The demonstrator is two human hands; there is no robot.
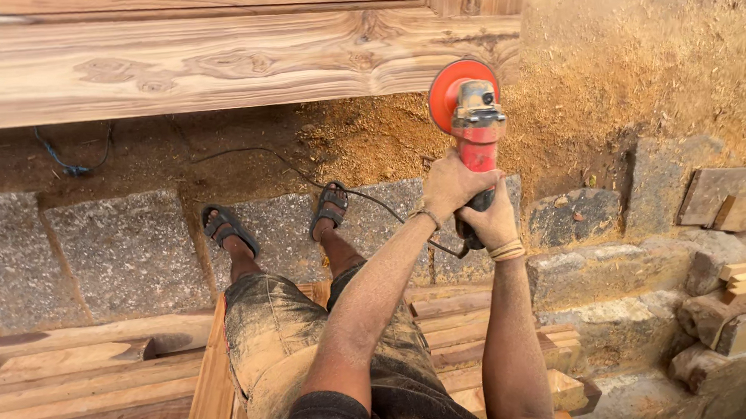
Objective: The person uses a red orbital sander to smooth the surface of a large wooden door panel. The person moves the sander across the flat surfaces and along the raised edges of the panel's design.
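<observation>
Both my hands wrap a red angle grinder: left hand high on the body, right hand at the grip, its orange disc seemingly just off the wooden plank. Sanding is under way; next I need steady, even pressure.

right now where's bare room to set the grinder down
Bare stone slab left of the feet, below the plank. Sawdust floor upper right is open too. Crowded: wood stack lower left, offcuts at right. Both hands hold the grinder.
</observation>
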